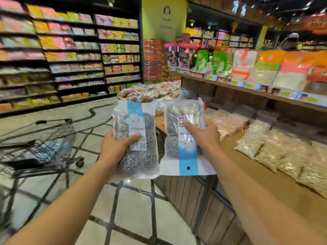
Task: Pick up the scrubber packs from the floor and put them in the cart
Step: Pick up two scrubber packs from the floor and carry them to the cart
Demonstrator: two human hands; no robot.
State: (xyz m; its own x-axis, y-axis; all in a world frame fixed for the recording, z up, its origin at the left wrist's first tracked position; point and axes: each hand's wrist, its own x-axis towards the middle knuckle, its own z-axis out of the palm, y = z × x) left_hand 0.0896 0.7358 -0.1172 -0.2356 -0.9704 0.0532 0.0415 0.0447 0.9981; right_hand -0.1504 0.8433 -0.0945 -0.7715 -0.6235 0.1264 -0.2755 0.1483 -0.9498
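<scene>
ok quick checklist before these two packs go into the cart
1. Left hand grips the left scrubber pack: ok.
2. Right hand grips the right scrubber pack: ok.
3. Packs sealed: cannot tell.
4. Cart in view, off to the left: ok.
5. Room in the cart basket: ok, though something bluish already lies inside.
6. More packs left on the floor: none in view.
</scene>
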